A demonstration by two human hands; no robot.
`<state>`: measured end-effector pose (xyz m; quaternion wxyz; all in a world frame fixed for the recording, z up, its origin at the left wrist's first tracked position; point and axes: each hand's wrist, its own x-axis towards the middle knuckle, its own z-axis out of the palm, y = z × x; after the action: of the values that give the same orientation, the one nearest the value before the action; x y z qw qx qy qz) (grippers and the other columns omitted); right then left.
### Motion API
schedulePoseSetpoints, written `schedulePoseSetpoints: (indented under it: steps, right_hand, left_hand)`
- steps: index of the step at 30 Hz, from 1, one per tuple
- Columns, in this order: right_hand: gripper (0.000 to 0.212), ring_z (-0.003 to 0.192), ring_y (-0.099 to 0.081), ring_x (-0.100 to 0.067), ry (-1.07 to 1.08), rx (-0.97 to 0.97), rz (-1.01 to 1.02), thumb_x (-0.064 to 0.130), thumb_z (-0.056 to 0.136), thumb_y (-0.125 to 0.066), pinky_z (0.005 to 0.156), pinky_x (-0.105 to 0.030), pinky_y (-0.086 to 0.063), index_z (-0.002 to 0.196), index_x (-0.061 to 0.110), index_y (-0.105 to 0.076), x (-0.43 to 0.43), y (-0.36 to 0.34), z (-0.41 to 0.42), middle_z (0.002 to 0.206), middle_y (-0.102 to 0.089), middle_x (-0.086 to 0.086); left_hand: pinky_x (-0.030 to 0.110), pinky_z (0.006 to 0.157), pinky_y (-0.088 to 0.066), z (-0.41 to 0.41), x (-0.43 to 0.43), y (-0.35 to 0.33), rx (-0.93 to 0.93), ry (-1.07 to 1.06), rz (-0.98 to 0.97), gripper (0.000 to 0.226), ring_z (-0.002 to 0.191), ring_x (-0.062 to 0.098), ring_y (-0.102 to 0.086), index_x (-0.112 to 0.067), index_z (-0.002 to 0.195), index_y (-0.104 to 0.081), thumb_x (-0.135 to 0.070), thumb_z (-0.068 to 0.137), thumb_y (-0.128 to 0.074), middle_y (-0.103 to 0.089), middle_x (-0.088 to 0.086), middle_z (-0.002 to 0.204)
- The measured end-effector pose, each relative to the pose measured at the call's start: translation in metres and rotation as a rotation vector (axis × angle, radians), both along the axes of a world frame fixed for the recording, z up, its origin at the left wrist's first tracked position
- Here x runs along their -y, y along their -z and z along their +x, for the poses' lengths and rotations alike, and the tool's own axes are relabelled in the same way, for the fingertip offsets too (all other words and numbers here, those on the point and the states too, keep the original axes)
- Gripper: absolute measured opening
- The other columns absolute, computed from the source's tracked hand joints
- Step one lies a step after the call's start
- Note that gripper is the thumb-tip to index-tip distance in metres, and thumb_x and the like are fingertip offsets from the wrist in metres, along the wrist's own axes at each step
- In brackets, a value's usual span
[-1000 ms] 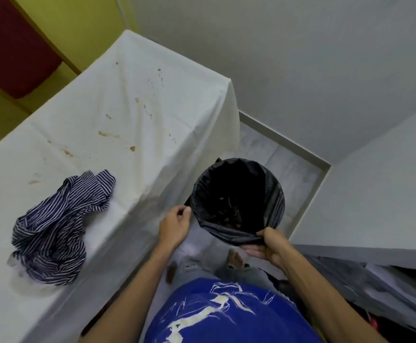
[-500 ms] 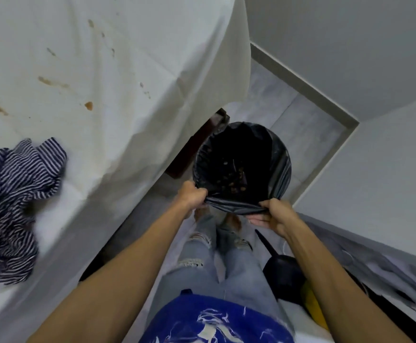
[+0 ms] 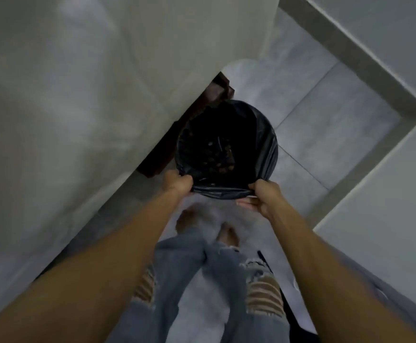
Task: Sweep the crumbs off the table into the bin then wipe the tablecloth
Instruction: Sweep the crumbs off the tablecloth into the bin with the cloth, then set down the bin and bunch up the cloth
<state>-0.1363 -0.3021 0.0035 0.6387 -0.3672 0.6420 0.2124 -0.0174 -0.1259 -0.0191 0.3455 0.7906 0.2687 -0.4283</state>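
We look straight down on the bin [image 3: 269, 147], a round one lined with a black plastic bag. It sits low over the grey tiled floor [image 3: 330, 112]; we cannot tell whether it rests on the tiles or is held just above them.

Both hands have it by the near rim. The left hand [image 3: 177, 183] grasps the rim at its near-left, fingers curled over the folded edge of the bag. The right hand [image 3: 264, 196] grasps the near-right, thumb on top of the edge and fingers tucked underneath. The bin therefore lies directly ahead of both hands, its near edge stretched between them and its open mouth reaching away from the person.

Inside, at the bottom of the bag, we make out a scatter of small brownish crumbs [image 3: 218, 158], dim against the black.

To the left, the white tablecloth [image 3: 78, 95] hangs down over the side of the bench, blurred across most of that half of the view. The bin's far-left side is just beside a dark wooden bench leg [image 3: 218, 89] that shows below the cloth's hem.

Below the hands we see torn blue jeans [image 3: 202, 280] and bare feet [image 3: 187, 219] on the floor, near the bin.
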Motion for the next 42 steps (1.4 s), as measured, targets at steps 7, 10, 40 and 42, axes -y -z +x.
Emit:
schedulePoseSetpoints:
  steps: [7, 10, 40, 42]
  right_hand:
    - [0.03, 0.065, -0.07, -0.036, 0.045, -0.005, -0.069, -0.005, 0.095, -0.037, 0.063, -0.043, -0.061, 0.122, 0.005, -0.048, 0.014, 0.094, 0.025, 0.089, -0.067, -0.018]
    - [0.031, 0.065, -0.072, -0.035, 0.101, 0.005, -0.097, -0.005, 0.096, -0.043, 0.056, -0.038, -0.063, 0.123, 0.009, -0.049, 0.015, 0.108, 0.024, 0.091, -0.068, -0.015]
    - [0.015, 0.061, -0.07, -0.013, -0.043, 0.542, 0.298, 0.012, 0.1, -0.05, 0.064, -0.027, -0.057, 0.112, 0.012, -0.06, -0.145, -0.42, 0.083, 0.084, -0.074, -0.002]
    - [0.013, 0.064, -0.07, -0.013, -0.141, 0.549, 0.304, 0.012, 0.1, -0.05, 0.061, -0.026, -0.056, 0.108, 0.013, -0.06, -0.166, -0.44, 0.091, 0.09, -0.072, -0.002]
  left_hand:
    - [0.044, 0.082, -0.06, 0.023, 0.028, 0.072, 0.008, -0.008, -0.015, 0.029, 0.101, 0.034, -0.064, -0.011, 0.113, -0.064, 0.003, 0.089, -0.054, -0.064, 0.013, 0.112]
    - [0.044, 0.082, -0.061, 0.021, 0.029, 0.089, 0.017, 0.01, 0.005, 0.03, 0.098, 0.032, -0.065, -0.007, 0.116, -0.066, 0.001, 0.089, -0.055, -0.066, 0.014, 0.11]
    - [0.025, 0.073, -0.058, -0.016, -0.125, -0.438, 0.496, -0.413, -0.461, 0.01, 0.071, 0.015, -0.069, -0.014, 0.097, -0.07, -0.007, 0.094, -0.063, -0.075, 0.006, 0.085]
    - [0.026, 0.072, -0.058, -0.022, -0.155, -0.457, 0.54, -0.49, -0.445, 0.011, 0.071, 0.014, -0.069, -0.013, 0.098, -0.069, -0.007, 0.094, -0.062, -0.075, 0.006, 0.085]
